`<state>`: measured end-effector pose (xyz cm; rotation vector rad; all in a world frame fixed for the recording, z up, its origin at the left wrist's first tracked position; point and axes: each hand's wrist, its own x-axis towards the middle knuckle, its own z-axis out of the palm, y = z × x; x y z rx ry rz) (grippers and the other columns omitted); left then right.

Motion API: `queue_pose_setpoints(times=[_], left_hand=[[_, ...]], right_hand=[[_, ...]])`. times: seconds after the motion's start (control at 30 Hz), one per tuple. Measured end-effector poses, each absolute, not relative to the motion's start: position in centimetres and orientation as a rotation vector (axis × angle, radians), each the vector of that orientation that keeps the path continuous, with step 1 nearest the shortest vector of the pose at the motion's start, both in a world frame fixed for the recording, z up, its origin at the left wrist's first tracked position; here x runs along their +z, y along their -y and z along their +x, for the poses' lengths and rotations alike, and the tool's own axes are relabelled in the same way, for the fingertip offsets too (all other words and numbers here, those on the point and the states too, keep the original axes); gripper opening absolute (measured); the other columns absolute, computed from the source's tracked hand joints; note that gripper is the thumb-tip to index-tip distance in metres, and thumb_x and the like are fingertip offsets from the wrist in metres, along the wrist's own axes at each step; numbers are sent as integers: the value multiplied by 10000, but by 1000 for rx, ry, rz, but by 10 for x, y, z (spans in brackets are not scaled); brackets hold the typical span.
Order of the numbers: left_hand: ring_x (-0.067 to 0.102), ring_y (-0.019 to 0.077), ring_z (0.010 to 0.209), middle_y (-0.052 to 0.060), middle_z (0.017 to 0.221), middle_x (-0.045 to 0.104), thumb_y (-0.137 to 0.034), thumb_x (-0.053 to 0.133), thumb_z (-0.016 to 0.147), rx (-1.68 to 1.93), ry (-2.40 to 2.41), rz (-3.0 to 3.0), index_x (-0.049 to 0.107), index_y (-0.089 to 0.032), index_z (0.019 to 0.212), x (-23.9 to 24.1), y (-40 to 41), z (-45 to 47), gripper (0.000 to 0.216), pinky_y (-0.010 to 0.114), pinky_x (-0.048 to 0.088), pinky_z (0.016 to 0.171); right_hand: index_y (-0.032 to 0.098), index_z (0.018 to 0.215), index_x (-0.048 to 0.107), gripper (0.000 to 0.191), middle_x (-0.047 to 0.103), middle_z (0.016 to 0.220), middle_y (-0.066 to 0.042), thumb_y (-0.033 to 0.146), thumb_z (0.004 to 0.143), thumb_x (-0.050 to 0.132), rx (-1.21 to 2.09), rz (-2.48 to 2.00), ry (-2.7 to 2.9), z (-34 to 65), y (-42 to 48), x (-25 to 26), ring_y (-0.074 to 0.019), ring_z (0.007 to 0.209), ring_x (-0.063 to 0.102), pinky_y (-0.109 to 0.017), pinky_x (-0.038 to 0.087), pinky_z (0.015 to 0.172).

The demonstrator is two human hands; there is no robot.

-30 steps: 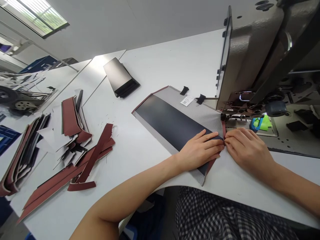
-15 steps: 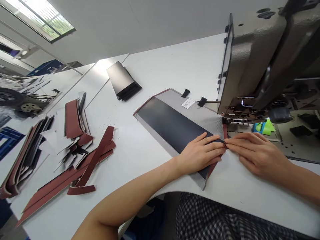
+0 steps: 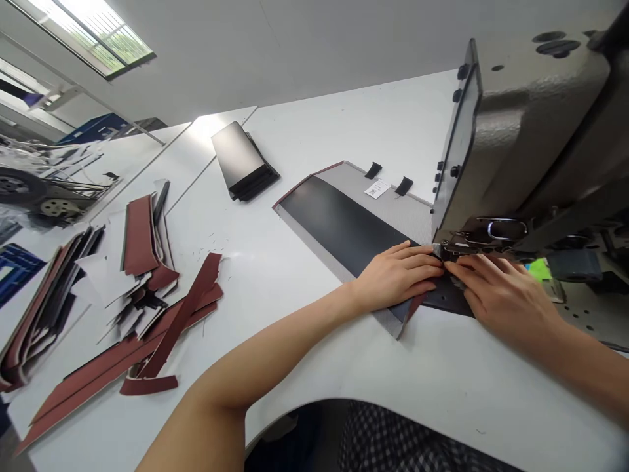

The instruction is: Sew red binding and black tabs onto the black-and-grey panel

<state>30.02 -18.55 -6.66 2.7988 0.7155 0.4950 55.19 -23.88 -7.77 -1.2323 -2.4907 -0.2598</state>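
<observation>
A grey fabric panel (image 3: 413,213) with dark red edging lies on the white table, its right edge under the sewing machine (image 3: 521,151). A smooth black sheet (image 3: 339,223) covers part of it. My left hand (image 3: 399,278) rests flat on the black sheet, fingers stretched toward the needle area. Close beside the presser foot (image 3: 446,252), my right hand (image 3: 506,292) has its fingertips pressed together at the panel's edge. The fingers partly hide that edge. On the panel's far side are a white label (image 3: 377,189) and two black tabs (image 3: 403,186).
A stack of black sheets (image 3: 240,160) sits at the back of the table (image 3: 304,367). Red strips (image 3: 181,321), more red pieces (image 3: 140,233) and dark offcuts pile up on the left. Something bright green (image 3: 539,269) shows behind my right hand.
The panel and both hands have shifted up toward the machine, bringing the panel's edge in by the presser foot. My right hand now reaches farther under the machine head.
</observation>
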Motion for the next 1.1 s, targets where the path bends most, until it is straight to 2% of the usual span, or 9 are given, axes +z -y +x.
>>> queue_pose_setpoints(times=[0.17, 0.43, 0.53, 0.67, 0.83, 0.97, 1.1], left_hand=[[586, 225, 1367, 70, 1329, 716, -392, 423, 1096, 569, -717, 2797, 692, -176, 1244, -70, 176, 304, 375, 384, 436, 1183], [589, 222, 1365, 57, 1330, 716, -381, 457, 1086, 548, -749, 2737, 704, -199, 1227, -72, 175, 303, 337, 399, 414, 1209], [588, 216, 1364, 47, 1333, 714, -393, 466, 1082, 537, -813, 2708, 711, -211, 1220, -72, 181, 307, 336, 406, 403, 1220], [561, 216, 1385, 45, 1320, 711, -403, 457, 1083, 585, -1127, 2615, 708, -232, 1217, -73, 208, 323, 332, 437, 384, 1233], [575, 225, 1343, 57, 1337, 674, -362, 471, 1077, 635, -1449, 2431, 687, -249, 1218, -69, 239, 352, 282, 460, 404, 1225], [549, 216, 1371, 66, 1376, 654, -287, 442, 1079, 555, -1438, 2399, 672, -237, 1247, -66, 241, 357, 289, 463, 388, 1246], [462, 216, 1471, 79, 1475, 596, -322, 483, 1059, 555, -1289, 2479, 641, -249, 1332, -57, 221, 290, 324, 435, 394, 1240]], right_hand=[[176, 1255, 684, 406, 688, 1134, -97, 81, 917, 480, -319, -1237, 2484, 550, 240, -82, -237, 1007, 612, -378, 497, 844], [193, 1234, 712, 388, 693, 1085, -103, 123, 942, 466, -15, -1205, 2374, 550, 238, -80, -260, 1026, 638, -425, 495, 972], [186, 1209, 711, 356, 695, 1105, -95, 139, 947, 474, 72, -1230, 2284, 550, 242, -77, -264, 1029, 644, -419, 513, 939], [167, 1212, 676, 311, 679, 1142, -87, 187, 1006, 444, 146, -1263, 2304, 550, 259, -69, -236, 1023, 635, -381, 516, 891], [163, 1267, 631, 323, 655, 1265, -103, 337, 1042, 476, 149, -1259, 2298, 544, 283, -70, -262, 1103, 595, -437, 489, 992], [173, 1315, 601, 368, 643, 1357, -103, 380, 1041, 469, 52, -1265, 2304, 537, 290, -78, -291, 1079, 586, -476, 493, 942], [212, 1313, 581, 363, 631, 1414, -55, 407, 1044, 436, -83, -1277, 2346, 536, 290, -84, -309, 1033, 608, -509, 498, 871]])
